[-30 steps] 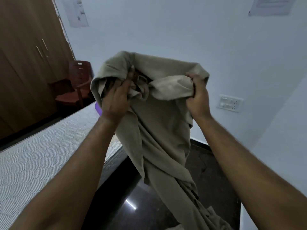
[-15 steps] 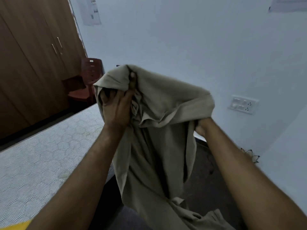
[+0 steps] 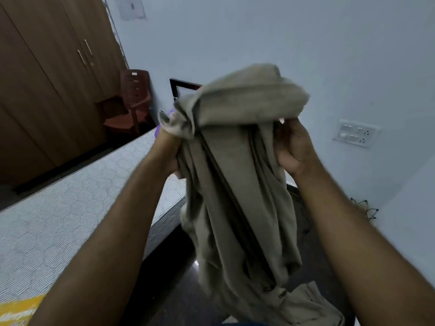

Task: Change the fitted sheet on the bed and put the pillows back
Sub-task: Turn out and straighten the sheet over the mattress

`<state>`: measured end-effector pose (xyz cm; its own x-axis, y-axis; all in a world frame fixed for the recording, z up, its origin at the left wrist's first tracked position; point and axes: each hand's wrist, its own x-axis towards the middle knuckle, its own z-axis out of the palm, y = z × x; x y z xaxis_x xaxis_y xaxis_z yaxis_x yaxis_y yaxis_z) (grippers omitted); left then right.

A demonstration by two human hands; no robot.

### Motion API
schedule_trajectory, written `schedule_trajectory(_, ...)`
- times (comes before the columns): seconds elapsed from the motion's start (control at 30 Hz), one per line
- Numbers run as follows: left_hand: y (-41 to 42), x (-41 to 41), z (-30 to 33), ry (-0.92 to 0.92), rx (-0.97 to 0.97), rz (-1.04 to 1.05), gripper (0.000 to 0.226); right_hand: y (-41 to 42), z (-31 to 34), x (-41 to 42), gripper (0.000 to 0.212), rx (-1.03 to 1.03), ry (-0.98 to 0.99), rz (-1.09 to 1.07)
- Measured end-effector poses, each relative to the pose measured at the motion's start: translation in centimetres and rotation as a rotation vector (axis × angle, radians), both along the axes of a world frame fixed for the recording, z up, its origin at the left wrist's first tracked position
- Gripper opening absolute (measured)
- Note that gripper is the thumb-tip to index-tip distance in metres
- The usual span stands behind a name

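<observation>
Both hands hold up a big bunch of tan sheet (image 3: 237, 184) in the air. The left hand (image 3: 168, 154) is mostly hidden behind the cloth, but its fingers are curled into the sheet and grip a wad of it. The right hand (image 3: 294, 147) has its fingers and thumb curled around a fold at the top of the bunch. The top of the sheet is blurry. The rest of it hangs down between the two arms in long folds, and its bottom end lies in a heap on the dark floor (image 3: 179, 274).

On the left is the bed (image 3: 70, 208). Its white mattress with a six-sided pattern is bare. The sheet hangs just past the far end of the bed, over the floor. Something yellow (image 3: 21, 307) sits on the near edge of the mattress.

Past the bed stands a brown chair (image 3: 130, 102) next to a wooden wardrobe (image 3: 47, 78). A switch plate (image 3: 356, 132) is on the pale wall at the right.
</observation>
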<state>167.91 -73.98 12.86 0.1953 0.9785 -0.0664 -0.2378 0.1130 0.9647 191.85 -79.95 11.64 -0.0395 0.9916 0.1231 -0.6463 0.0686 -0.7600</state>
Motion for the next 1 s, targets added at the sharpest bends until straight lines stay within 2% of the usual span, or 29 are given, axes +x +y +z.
schedule_trajectory(0.03, -0.3, 0.1, 0.6, -0.093, -0.014, -0.045, 0.012, -0.5, -0.5, 0.2, 0.045, -0.013, -0.022, 0.017)
schedule_trajectory(0.07, 0.0, 0.1, 0.9, -0.099, -0.041, -0.038, 0.017, -0.7, -1.9, 0.4, 0.045, -0.038, -0.17, 0.029)
schedule_trajectory(0.17, -0.1, 0.1, 1.5, -0.13, -0.069, -0.152, 0.035, -1.7, -7.4, -0.1, 0.036, -0.081, -0.875, 0.084)
schedule_trajectory(0.2, 0.0, 0.2, 1.5, -0.115, -0.074, -0.186, 0.036, -1.7, -8.4, -0.1, 0.036, -0.101, -0.998, -0.006)
schedule_trajectory(0.23, -0.3, 0.2, 1.9, -0.101, -0.082, -0.214, 0.032, -1.6, -8.8, 0.1, 0.038, -0.16, -0.94, -0.104)
schedule_trajectory(0.3, 0.1, -0.3, 2.0, -0.043, -0.109, -0.214, 0.02, -1.0, -8.5, 0.7, 0.045, -0.243, -0.512, -0.163)
schedule_trajectory(0.33, 0.5, -0.6, 1.8, -0.034, -0.12, -0.208, 0.021, -0.9, -7.9, 1.1, 0.05, -0.239, -0.286, -0.151)
schedule_trajectory(0.4, 1.0, -1.2, 1.3, -0.095, -0.105, -0.199, 0.032, -1.0, -6.2, 2.1, 0.053, -0.205, -0.083, -0.143)
schedule_trajectory(0.43, 0.9, -1.2, 1.1, -0.143, -0.097, -0.204, 0.038, -1.1, -5.9, 2.6, 0.054, -0.17, -0.073, -0.133)
schedule_trajectory(0.47, 1.0, -1.2, 0.5, -0.195, -0.09, -0.201, 0.043, -1.1, -6.0, 3.0, 0.058, -0.151, -0.115, -0.07)
schedule_trajectory(0.53, 0.8, -0.9, -0.5, -0.269, -0.084, -0.191, 0.047, -1.5, -6.5, 2.7, 0.067, -0.16, -0.459, 0.042)
schedule_trajectory(0.57, 0.7, -0.7, -1.0, -0.256, -0.105, -0.196, 0.04, -1.8, -6.8, 2.1, 0.068, -0.154, -0.635, 0.07)
schedule_trajectory(0.6, 0.7, -0.4, -1.5, -0.195, -0.122, -0.22, 0.029, -1.8, -7.1, 1.5, 0.064, -0.123, -0.744, -0.01)
schedule_trajectory(0.63, 0.5, -0.3, -1.8, -0.138, -0.153, -0.25, 0.018, -1.8, -7.0, 0.9, 0.053, -0.116, -0.708, -0.101)
schedule_trajectory(0.7, 0.2, 0.0, -2.1, -0.067, -0.177, -0.278, 0.018, -1.8, -6.8, 0.2, 0.036, -0.146, -0.378, -0.238)
schedule_trajectory(0.73, 0.2, 0.2, -2.1, -0.073, -0.169, -0.273, 0.023, -1.7, -6.8, -0.1, 0.042, -0.138, -0.301, -0.22)
schedule_trajectory(0.77, -0.3, 0.7, -1.7, -0.092, -0.147, -0.289, 0.025, -1.8, -6.5, -0.5, 0.059, -0.101, -0.351, -0.131)
schedule_trajectory(0.83, -1.2, 2.1, -0.8, -0.071, -0.092, -0.279, 0.019, -2.0, -5.8, -2.7, 0.106, -0.029, -0.903, 0.034)
schedule_trajectory(0.87, -1.4, 2.9, -0.8, -0.05, -0.064, -0.278, 0.016, -1.7, -6.4, -3.5, 0.12, 0.051, -1.111, 0.003)
schedule_trajectory(0.9, -1.8, 3.7, -0.8, -0.042, -0.04, -0.276, 0.018, -1.3, -6.7, -4.0, 0.12, 0.108, -1.153, -0.03)
schedule_trajectory(0.93, -2.2, 4.4, -0.8, -0.033, -0.018, -0.269, 0.023, -1.3, -6.5, -4.5, 0.104, 0.118, -1.078, -0.076)
schedule_trajectory(1.0, -2.6, 5.0, -0.7, -0.017, 0.008, -0.22, 0.041, -1.1, -6.0, -4.7, 0.055, 0.152, -0.954, -0.215)
